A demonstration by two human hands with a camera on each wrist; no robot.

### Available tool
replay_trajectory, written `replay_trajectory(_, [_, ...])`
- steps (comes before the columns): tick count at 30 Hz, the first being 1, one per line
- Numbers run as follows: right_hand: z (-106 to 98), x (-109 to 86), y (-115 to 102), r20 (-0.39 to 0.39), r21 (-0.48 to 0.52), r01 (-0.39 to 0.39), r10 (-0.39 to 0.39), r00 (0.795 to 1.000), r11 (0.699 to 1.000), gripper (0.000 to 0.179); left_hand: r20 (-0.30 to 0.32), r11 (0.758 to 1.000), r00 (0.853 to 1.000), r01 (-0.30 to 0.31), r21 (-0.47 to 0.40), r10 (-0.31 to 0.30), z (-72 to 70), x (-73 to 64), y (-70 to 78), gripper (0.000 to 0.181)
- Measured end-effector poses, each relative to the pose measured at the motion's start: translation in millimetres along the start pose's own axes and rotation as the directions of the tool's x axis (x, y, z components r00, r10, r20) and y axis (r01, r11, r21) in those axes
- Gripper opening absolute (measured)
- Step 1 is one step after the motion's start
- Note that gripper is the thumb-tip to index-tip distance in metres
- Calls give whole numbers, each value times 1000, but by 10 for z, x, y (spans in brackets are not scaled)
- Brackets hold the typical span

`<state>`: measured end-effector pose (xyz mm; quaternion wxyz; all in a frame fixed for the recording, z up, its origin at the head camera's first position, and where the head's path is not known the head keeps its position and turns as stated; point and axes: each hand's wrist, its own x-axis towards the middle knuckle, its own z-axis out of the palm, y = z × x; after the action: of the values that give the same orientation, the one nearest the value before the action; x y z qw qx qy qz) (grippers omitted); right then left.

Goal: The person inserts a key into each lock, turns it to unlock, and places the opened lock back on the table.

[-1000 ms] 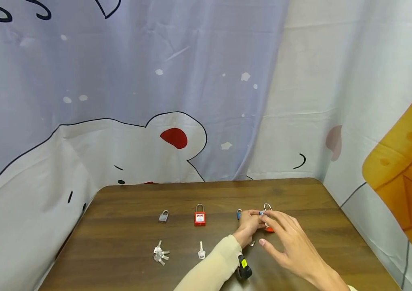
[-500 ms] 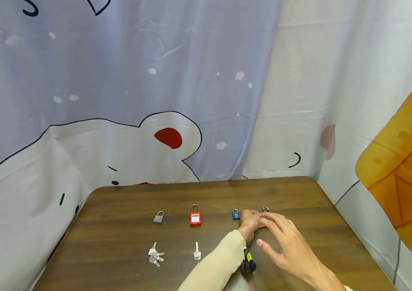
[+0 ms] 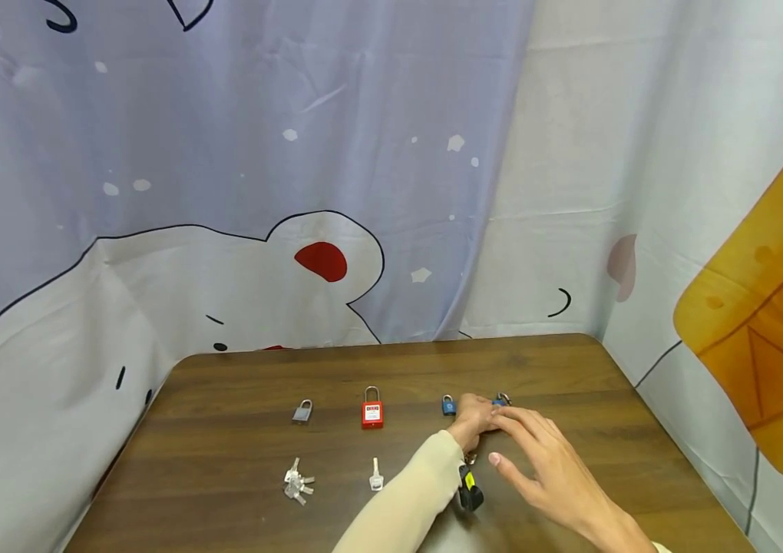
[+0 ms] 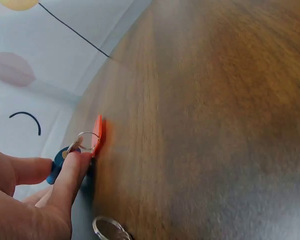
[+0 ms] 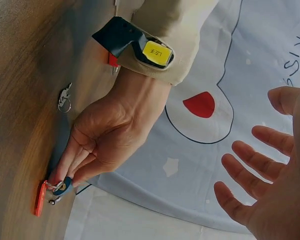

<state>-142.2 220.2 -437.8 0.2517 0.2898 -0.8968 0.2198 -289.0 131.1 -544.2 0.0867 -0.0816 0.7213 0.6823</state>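
Table edges: the wooden table (image 3: 571, 384) ends at a straight far edge with rounded corners, and a printed curtain (image 3: 426, 192) hangs behind it.
Room right: a stretch of wood lies between the right hand (image 3: 546, 468) and the slanting right edge.
Room left: the second blue padlock (image 3: 449, 405) sits just beside the left hand (image 3: 474, 418); the red padlock (image 3: 372, 415) and grey padlock (image 3: 302, 412) stand farther off.
Below left wrist: a ringed key set (image 5: 64, 98) lies on the wood.
Held padlock: the blue padlock (image 5: 63, 186) is in the left fingers, towards the far right corner; blue body, brass-coloured round spot, metal shackle.
Ring and tag: a thin metal ring (image 4: 81, 139) hangs by it, meeting an upright orange-red tag (image 4: 98, 134).
Left grip: narrow, thumb and fingers pinching the blue padlock.
Right grip: wide, fingers spread, holding nothing.
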Motion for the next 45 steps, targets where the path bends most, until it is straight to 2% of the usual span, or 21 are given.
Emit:
replay_trajectory(5, [1,-14,-12,13,-1,-14,14,1000,1000,45,-33,999,999,34,37,-33,-33,-6,-18,5])
replay_trajectory(10, [-9,-24,-12,12,6,-23,23,1000,1000,44,-6,1000,1000,23,19,-22,-50,-13,-17,2])
replay_trajectory(17, [-24,-36,-14,7,-11,-31,31,999,999,45,42,993,997,-61,102,57,-83,-45,56,8])
replay_trajectory(19, [-31,-33,-18,8,-11,-29,29,1000,1000,45,60,993,996,-76,89,71,-106,-54,73,6])
replay_trajectory(21, [-44,-28,-22,6,-10,-25,25,1000,1000,45,79,997,995,-69,38,66,-134,-60,88,5])
replay_trajectory(25, [-84,-10,-29,-9,-15,-20,20,1000,1000,45,115,997,990,-74,-27,77,-224,-56,142,9])
replay_trajectory(26, [-96,-3,-30,-14,-17,-18,18,1000,1000,45,117,996,990,-79,-28,82,-253,-55,164,10])
replay_trajectory(30, [-141,31,-41,-25,-17,-16,16,1000,1000,46,136,987,979,-158,38,151,-400,-65,279,12])
replay_trajectory(32, [-150,55,-51,-28,-10,-11,11,1000,1000,46,139,973,971,-208,99,194,-502,-78,344,14])
replay_trajectory(34, [-158,73,-60,-32,1,-8,8,999,1000,47,140,948,961,-263,178,240,-608,-100,413,16])
replay_trajectory(39, [-161,108,-77,-40,18,-4,5,999,1000,47,162,851,919,-394,348,359,-864,-192,554,19])
replay_trajectory(45, [-153,142,-111,-40,16,-4,5,999,1000,47,235,770,869,-496,403,436,-1136,-397,639,29])
